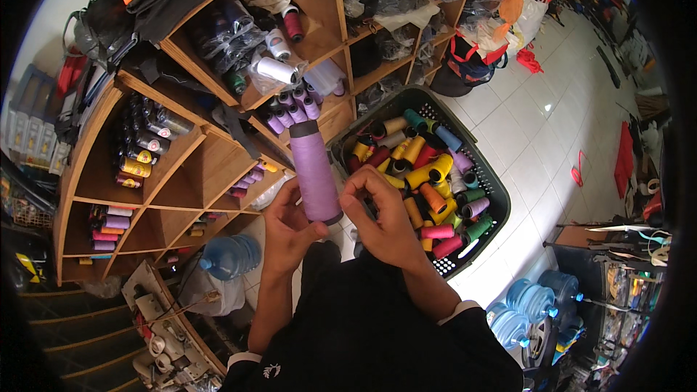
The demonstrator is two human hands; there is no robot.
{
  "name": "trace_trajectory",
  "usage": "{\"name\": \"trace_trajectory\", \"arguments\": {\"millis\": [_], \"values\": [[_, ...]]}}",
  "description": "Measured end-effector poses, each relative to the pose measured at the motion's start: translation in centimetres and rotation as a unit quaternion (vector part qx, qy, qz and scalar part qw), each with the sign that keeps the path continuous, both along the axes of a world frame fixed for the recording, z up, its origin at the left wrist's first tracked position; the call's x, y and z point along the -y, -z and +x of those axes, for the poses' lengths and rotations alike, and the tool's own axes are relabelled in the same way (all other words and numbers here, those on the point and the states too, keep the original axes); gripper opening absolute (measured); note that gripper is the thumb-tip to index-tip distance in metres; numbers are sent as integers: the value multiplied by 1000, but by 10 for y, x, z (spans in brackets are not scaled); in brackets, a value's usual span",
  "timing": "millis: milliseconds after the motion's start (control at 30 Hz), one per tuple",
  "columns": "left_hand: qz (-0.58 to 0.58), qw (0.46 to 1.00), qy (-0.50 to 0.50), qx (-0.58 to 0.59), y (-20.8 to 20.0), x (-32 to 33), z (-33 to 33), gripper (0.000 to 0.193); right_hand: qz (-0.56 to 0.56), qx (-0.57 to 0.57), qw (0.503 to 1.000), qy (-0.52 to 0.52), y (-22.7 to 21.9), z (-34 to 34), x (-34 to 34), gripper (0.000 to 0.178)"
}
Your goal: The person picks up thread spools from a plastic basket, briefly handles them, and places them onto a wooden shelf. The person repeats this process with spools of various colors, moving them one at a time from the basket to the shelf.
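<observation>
A tall purple thread spool with dark ends stands nearly upright in front of me, tilted slightly. My left hand grips it near its lower end, thumb across the bottom. Close against the spool's lower right side is my right hand, its fingers curled and thumb and forefinger brought together. Whatever lies between those fingertips, perhaps nothing, is too small to make out. Just beyond the spool's top, several smaller purple spools are bunched in a shelf compartment.
A dark green plastic basket full of mixed coloured spools sits on the tiled floor at right. Wooden cubby shelves with spools and bagged goods rise ahead and left. Blue water jugs stand lower right, another jug lower left near a sewing machine.
</observation>
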State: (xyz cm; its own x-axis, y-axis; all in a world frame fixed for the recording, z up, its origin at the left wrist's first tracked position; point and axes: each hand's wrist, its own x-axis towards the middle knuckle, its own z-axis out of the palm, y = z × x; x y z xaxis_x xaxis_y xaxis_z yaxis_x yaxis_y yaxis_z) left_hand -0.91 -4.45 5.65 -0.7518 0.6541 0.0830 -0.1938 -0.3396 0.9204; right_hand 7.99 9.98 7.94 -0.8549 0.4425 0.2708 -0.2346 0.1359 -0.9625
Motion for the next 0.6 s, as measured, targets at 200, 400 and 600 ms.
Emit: {"name": "trace_trajectory", "arguments": {"millis": [200,400,600], "values": [[-91,992,-78,-30,-10,-3,5,67,-73,4,996,-49,1,9,-1,5],[-262,911,-160,-275,-9,-5,2,58,-115,18,990,-83,-15,10,1,6],[-147,959,-187,-156,-5,-2,2,48,-55,44,994,-88,-7,8,-3,7]]}}
